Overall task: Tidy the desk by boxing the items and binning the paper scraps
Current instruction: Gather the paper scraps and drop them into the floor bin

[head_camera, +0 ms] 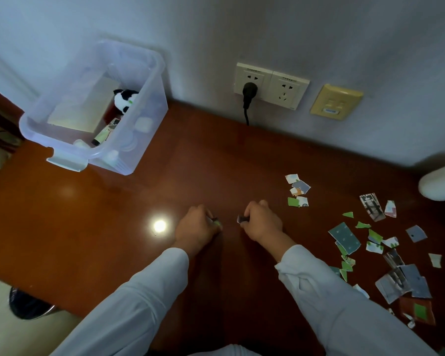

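Head view: the clear box (147, 140) lies lengthwise toward the wall (319, 34).

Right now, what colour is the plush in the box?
The plush is black and white; head view.

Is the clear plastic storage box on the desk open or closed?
Open. The clear plastic storage box has no lid on; the black-and-white panda toy shows inside it.

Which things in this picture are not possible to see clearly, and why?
Head view:
Paper scrap in left hand: fingers cover most of it.
Dark scrap in right hand: only a corner shows.
Bin: mostly under the desk.
White cylinder: cut by right edge.
Small items in clear box: blurred by its wall.
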{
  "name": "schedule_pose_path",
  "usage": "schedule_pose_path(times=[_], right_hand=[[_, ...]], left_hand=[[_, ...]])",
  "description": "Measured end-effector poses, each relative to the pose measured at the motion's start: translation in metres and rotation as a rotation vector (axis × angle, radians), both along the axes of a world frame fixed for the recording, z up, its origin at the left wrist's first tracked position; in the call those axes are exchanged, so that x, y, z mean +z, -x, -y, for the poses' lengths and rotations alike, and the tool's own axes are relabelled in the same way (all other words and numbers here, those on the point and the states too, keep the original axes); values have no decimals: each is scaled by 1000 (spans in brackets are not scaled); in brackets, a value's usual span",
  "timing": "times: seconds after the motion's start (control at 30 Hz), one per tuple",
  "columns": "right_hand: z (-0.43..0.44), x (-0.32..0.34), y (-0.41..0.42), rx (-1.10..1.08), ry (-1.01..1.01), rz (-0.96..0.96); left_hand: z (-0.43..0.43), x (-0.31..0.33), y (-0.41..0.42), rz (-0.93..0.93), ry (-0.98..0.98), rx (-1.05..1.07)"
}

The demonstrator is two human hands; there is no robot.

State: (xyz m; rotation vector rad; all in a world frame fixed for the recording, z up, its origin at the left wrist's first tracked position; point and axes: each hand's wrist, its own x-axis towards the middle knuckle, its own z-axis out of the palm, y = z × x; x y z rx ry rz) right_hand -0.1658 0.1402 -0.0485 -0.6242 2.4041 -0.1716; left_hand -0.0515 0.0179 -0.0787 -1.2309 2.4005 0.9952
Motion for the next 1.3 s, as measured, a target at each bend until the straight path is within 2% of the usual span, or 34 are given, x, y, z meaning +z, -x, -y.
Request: schedule_pose_path(times=[0.13, 0.2, 0.23, 0.33, 0.43, 0.57, 0.7, 0.93, 1.3], right_hand=[[-11, -3, -7, 52, 12, 32], [-21, -7, -17, -97, 128, 190], [-25, -7, -23, -254, 239, 327], [-35, 0, -37, -737, 605, 734], [-43, 13, -48, -944, 843, 977], [-47, 29, -64, -951, 911, 1109], [-41, 38, -87, -923, 937, 1232], [13, 50, -148, -811, 807, 1430], [163, 63, -253, -574, 603, 1411]], left_hand=[[-8, 1, -3, -7, 28, -56], [-18, 1, -7, -44, -6, -26], [-23, 2, -9, -81, -80, 13], [-37, 12, -15, -252, -473, 266], [-45, 30, -27, -315, -740, 491], [-50, 43, -49, -548, -1045, 779], [-53, 56, -76, -727, -1185, 905], [-33, 72, -148, -943, -1216, 1010], [85, 76, -276, -1210, -1152, 1242]])
